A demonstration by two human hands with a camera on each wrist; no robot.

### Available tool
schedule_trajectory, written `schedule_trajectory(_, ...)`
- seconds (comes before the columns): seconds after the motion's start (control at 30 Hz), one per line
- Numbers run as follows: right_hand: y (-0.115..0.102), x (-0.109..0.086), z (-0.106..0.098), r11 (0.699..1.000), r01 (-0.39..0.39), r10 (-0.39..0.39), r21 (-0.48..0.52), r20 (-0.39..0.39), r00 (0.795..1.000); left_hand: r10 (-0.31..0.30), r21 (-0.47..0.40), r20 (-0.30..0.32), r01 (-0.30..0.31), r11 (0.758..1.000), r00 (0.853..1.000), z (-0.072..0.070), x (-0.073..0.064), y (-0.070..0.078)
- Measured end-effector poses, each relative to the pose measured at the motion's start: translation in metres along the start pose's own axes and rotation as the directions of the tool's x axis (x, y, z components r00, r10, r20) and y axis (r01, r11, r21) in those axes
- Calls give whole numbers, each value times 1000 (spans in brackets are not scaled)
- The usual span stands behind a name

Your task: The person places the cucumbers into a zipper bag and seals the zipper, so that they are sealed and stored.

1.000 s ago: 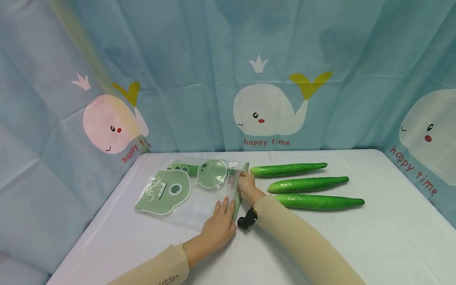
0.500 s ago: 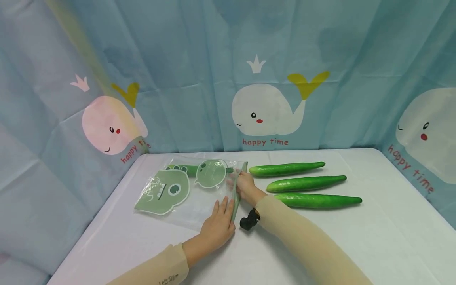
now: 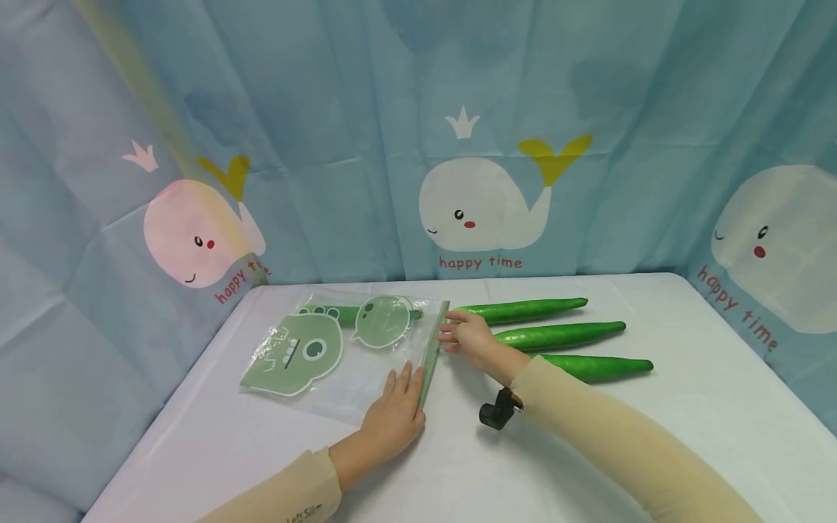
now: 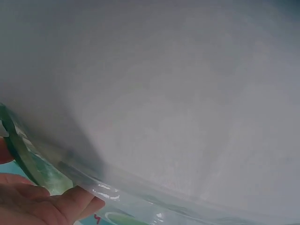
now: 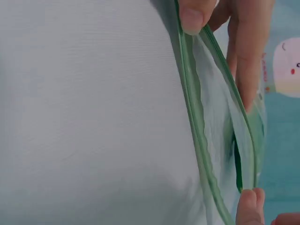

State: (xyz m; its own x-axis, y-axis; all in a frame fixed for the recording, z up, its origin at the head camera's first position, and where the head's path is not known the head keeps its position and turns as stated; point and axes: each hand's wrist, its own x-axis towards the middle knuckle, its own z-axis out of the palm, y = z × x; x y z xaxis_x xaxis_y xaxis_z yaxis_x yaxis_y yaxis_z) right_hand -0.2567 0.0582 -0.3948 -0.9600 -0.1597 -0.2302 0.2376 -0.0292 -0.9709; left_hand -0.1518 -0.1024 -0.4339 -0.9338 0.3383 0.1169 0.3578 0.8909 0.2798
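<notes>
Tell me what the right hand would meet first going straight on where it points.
Probably the green edge of the plastic bag; the right hand looks beside or against it, though depth is unclear.

Head view: right arm (image 3: 608,421) is hiding the left ends of the middle cucumber (image 3: 569,335) and nearest cucumber (image 3: 604,367). Round print (image 3: 383,323) on the bag (image 3: 356,374) is masking the middle of the bagged cucumber (image 3: 348,316). Frame edge is cutting off the rightmost whale (image 3: 781,250). Sleeve lettering (image 3: 305,513) is showing too small to read surely. Right wrist view: bottom edge is cropping the right fingers (image 5: 248,208).
</notes>
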Motion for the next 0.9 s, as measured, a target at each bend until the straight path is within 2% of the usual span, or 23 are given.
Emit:
schedule_trajectory(0.27,-5,-16,-35,999,-41,40,9,119,992,-16,-31,20,16,999,1000,-1,-2,-1)
schedule_trajectory(0.4,-11,-28,-57,998,-42,48,-36,177,983,-6,-18,12,6,1000,1000,-2,-2,0)
schedule_trajectory(0.7,-18,-60,-108,987,47,-14,-150,217,976,-5,0,38,5,1000,999,-4,-2,2)
schedule_trajectory(0.9,-22,-74,-132,970,81,-38,-228,187,982,-11,0,43,11,1000,999,-4,-4,1)
